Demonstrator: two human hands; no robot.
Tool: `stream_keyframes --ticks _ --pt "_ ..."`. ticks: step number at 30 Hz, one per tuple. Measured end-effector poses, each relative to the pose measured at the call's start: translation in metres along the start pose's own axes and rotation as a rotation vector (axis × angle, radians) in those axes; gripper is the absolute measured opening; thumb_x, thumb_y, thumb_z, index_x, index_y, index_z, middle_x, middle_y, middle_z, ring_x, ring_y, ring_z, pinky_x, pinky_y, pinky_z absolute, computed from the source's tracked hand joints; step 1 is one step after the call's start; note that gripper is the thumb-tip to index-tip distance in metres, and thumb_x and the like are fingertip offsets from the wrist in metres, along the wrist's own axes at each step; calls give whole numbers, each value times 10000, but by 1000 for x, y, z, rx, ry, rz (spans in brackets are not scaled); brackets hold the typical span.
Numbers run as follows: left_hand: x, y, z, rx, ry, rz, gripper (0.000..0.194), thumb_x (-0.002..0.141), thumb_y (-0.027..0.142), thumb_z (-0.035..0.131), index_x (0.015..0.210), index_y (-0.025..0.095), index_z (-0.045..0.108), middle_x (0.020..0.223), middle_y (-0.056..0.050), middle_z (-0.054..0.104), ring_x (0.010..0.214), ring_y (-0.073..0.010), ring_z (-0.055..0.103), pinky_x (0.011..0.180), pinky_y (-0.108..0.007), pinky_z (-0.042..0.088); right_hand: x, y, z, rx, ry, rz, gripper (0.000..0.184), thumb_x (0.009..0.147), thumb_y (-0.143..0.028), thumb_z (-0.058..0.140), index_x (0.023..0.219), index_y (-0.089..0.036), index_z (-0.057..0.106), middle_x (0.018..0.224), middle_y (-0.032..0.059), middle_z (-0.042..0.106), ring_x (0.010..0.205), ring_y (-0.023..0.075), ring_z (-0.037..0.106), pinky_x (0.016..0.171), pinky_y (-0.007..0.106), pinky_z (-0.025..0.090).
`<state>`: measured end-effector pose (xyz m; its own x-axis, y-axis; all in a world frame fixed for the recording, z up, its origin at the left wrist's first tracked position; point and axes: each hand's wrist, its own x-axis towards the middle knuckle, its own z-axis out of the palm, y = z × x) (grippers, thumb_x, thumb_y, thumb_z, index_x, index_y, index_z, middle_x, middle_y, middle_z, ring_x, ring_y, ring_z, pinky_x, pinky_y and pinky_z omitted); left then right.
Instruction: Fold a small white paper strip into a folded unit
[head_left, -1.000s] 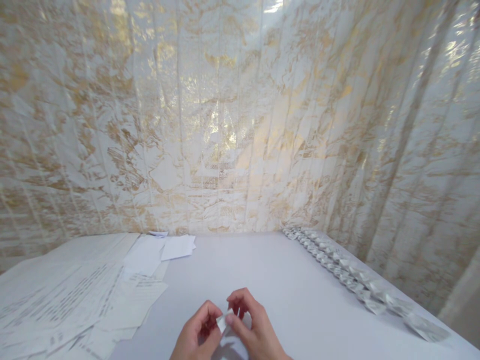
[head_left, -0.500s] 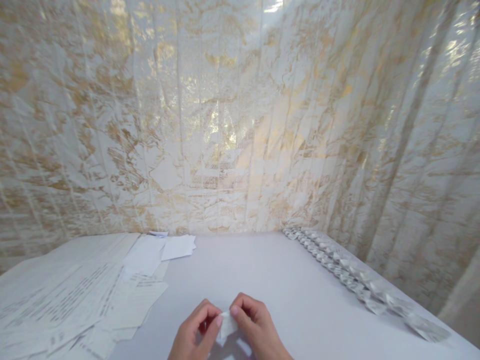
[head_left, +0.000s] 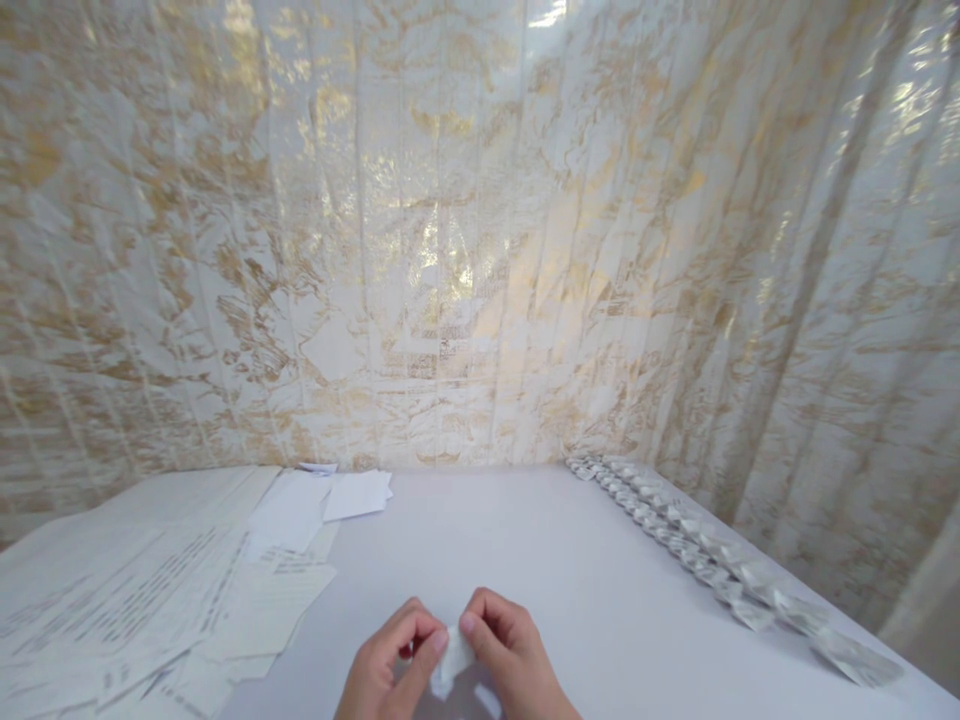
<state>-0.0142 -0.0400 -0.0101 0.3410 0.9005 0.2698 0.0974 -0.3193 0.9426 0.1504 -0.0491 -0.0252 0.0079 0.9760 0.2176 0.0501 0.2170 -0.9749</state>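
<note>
Low in the middle of the view, my left hand (head_left: 390,665) and my right hand (head_left: 510,655) meet over a white table (head_left: 525,540). Between their fingertips they pinch a small folded piece of white paper (head_left: 451,660). Thumb and forefinger of each hand close on it from either side. The lower part of the paper and both wrists are cut off by the frame's bottom edge.
Printed paper sheets (head_left: 142,590) and smaller white slips (head_left: 356,493) lie spread over the table's left side. A long row of several small folded paper pieces (head_left: 705,555) runs along the right edge. A white and gold curtain (head_left: 450,230) hangs behind and to the right.
Both hands have sunk slightly toward the table and drawn closer together, pressing the small paper piece, which has turned a little between the fingers.
</note>
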Motion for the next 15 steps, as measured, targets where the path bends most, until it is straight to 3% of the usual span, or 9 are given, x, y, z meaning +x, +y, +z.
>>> stream_keyframes --ticks 3,8,11,15 --pt "1 -3 -1 5 -13 -23 402 912 555 535 673 233 560 695 53 438 696 -181 440 697 -282 333 1 2 1 62 -20 34 664 696 -843 646 630 -204 479 574 -61 380 568 116 306 551 259 255" --pt "3 -10 2 25 -40 -23 398 903 592 529 746 234 603 723 45 475 714 -189 470 703 -286 339 1 1 1 98 55 13 642 700 -806 684 628 -192 509 559 -63 401 549 107 319 540 247 257" --pt "3 -13 3 60 -30 -2 336 824 543 647 705 239 566 697 56 459 689 -185 449 685 -283 328 1 4 1 113 54 8 631 704 -789 697 631 -186 527 557 -58 426 541 106 349 541 244 273" --pt "4 -12 2 70 7 -10 320 869 465 596 659 243 502 678 61 434 684 -179 439 697 -285 328 2 12 2 128 108 -3 630 694 -786 708 610 -182 549 523 -62 427 516 103 350 528 243 271"
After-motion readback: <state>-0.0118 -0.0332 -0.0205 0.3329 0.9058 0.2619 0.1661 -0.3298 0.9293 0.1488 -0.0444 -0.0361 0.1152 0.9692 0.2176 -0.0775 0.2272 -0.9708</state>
